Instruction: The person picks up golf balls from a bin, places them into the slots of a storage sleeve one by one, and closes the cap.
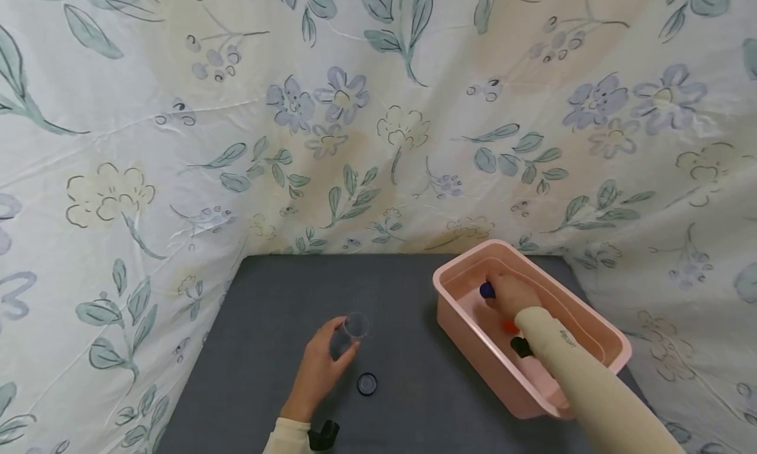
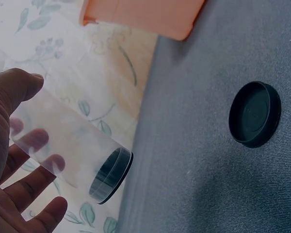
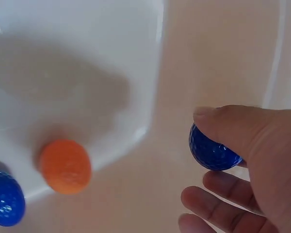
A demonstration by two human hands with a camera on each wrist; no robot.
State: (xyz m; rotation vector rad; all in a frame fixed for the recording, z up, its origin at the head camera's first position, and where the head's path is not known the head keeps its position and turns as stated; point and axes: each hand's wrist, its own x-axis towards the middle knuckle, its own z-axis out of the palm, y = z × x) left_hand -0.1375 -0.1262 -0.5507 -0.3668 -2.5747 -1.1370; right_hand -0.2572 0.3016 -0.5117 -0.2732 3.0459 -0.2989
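Observation:
A clear plastic tube (image 2: 80, 141) with a black cap on its far end is held in my left hand (image 1: 319, 362), fingers and thumb curled round it. Just right of that hand, a loose black cap (image 1: 367, 384) lies on the dark table. My right hand (image 1: 513, 297) is inside the pink bin (image 1: 473, 349) and pinches a dimpled blue golf ball (image 3: 211, 149) between thumb and fingers. On the bin's floor in the right wrist view lie an orange ball (image 3: 65, 166) and a second blue golf ball (image 3: 6, 198).
The dark grey table (image 1: 284, 290) carries the bin at its right side. Floral cloth (image 1: 378, 145) hangs behind the table and along both sides. A black wrist strap piece (image 1: 324, 435) shows near my left sleeve.

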